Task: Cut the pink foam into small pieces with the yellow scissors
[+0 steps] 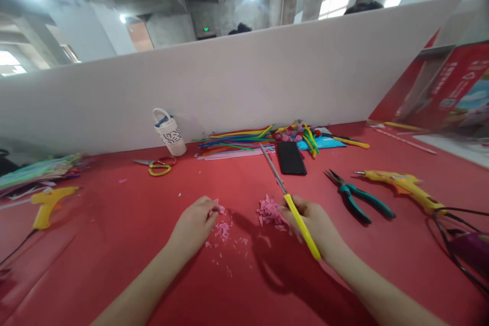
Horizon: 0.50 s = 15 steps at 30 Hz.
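My right hand [311,224] grips a pair of scissors [300,224] with long yellow handles, the blades pointing away from me and up to the left. The fingertips of that hand rest beside a heap of pink cut pieces [268,210]. Opposite, my left hand [196,220] is curled with thumb and fingers pinched together, and a bit of pink [220,209] shows at its fingertips. Just under them lies a smaller scatter of pink scraps [222,231], with finer crumbs spread around on the red table [229,295].
Behind the hands lie a black phone [291,158], colourful pipe cleaners [237,140] and a white cup [170,135]. Another pair of scissors [158,167] is at left. Pliers [357,196] and a corded yellow glue gun [405,188] lie right; another glue gun [49,206] lies left.
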Each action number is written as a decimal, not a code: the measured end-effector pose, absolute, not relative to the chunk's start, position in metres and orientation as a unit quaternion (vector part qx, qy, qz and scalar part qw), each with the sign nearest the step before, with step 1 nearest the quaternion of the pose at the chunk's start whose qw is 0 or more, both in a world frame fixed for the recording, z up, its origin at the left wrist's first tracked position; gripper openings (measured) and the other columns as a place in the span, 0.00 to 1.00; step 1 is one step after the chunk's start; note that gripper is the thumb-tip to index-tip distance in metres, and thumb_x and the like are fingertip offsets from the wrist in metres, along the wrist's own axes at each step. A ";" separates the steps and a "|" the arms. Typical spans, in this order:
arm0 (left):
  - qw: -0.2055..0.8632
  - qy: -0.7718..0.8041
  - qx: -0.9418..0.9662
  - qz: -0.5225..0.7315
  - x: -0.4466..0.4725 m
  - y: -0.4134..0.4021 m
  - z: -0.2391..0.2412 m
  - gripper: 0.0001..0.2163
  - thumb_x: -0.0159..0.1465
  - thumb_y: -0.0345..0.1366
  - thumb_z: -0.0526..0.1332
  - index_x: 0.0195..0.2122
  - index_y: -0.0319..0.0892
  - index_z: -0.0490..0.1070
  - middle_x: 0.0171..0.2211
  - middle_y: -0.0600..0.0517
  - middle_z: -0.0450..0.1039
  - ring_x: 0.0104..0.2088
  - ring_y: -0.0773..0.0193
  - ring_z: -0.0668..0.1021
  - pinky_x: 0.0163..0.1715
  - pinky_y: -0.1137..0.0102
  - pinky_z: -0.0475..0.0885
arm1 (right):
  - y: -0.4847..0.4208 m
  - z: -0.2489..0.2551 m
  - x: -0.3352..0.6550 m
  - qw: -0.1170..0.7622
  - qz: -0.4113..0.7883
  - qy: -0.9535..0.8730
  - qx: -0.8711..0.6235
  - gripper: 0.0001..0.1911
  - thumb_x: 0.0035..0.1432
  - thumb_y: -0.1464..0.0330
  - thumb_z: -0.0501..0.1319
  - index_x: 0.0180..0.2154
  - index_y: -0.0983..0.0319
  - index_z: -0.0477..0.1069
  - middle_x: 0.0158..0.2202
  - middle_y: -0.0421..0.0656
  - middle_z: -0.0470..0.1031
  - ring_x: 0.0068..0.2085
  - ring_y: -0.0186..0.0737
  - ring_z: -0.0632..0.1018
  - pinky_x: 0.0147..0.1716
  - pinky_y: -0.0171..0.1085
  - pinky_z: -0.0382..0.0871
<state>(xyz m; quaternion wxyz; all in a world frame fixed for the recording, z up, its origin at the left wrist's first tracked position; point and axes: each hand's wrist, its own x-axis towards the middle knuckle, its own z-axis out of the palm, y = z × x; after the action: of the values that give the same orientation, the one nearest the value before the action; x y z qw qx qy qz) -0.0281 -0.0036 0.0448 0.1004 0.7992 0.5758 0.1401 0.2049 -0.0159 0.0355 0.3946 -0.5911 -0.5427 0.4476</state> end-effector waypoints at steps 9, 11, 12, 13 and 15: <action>-0.015 0.555 0.832 0.012 -0.020 0.023 0.036 0.07 0.54 0.27 0.49 0.26 0.40 0.66 0.29 0.47 0.67 0.31 0.61 0.70 0.31 0.69 0.62 | -0.022 0.035 0.201 0.392 0.390 -0.592 -0.586 0.06 0.42 0.67 0.53 0.19 0.61 0.59 0.15 0.33 0.54 0.18 0.28 0.58 0.16 0.28 0.47; -0.020 0.555 0.832 0.007 -0.019 0.023 0.034 0.07 0.54 0.28 0.49 0.26 0.40 0.66 0.28 0.47 0.67 0.31 0.61 0.70 0.30 0.69 0.62 | -0.021 0.035 0.200 0.387 0.387 -0.598 -0.586 0.05 0.42 0.67 0.53 0.20 0.62 0.60 0.15 0.33 0.55 0.18 0.29 0.58 0.16 0.29 0.47; -0.021 0.555 0.831 0.006 -0.019 0.023 0.034 0.07 0.54 0.28 0.49 0.26 0.40 0.66 0.28 0.47 0.67 0.31 0.60 0.71 0.30 0.68 0.62 | -0.021 0.035 0.200 0.384 0.386 -0.600 -0.586 0.05 0.42 0.67 0.53 0.20 0.62 0.60 0.15 0.33 0.55 0.19 0.29 0.58 0.16 0.29 0.47; -0.021 0.557 0.831 0.008 -0.019 0.023 0.033 0.07 0.54 0.28 0.50 0.27 0.40 0.66 0.28 0.47 0.68 0.31 0.59 0.71 0.30 0.68 0.62 | -0.021 0.035 0.200 0.383 0.384 -0.602 -0.586 0.05 0.42 0.67 0.52 0.20 0.62 0.60 0.15 0.33 0.55 0.19 0.29 0.58 0.16 0.29 0.47; -0.019 0.562 0.827 0.016 -0.019 0.023 0.033 0.07 0.53 0.28 0.50 0.28 0.40 0.66 0.28 0.46 0.69 0.31 0.58 0.71 0.30 0.67 0.62 | -0.020 0.033 0.201 0.380 0.381 -0.604 -0.588 0.05 0.42 0.66 0.52 0.21 0.61 0.60 0.16 0.33 0.55 0.19 0.29 0.58 0.16 0.29 0.47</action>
<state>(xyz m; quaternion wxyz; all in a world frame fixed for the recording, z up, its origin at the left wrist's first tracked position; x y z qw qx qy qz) -0.0187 0.0232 0.0330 -0.0187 0.8266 0.5622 0.0165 0.2006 -0.0200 0.0331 0.3798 -0.5878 -0.6042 0.3810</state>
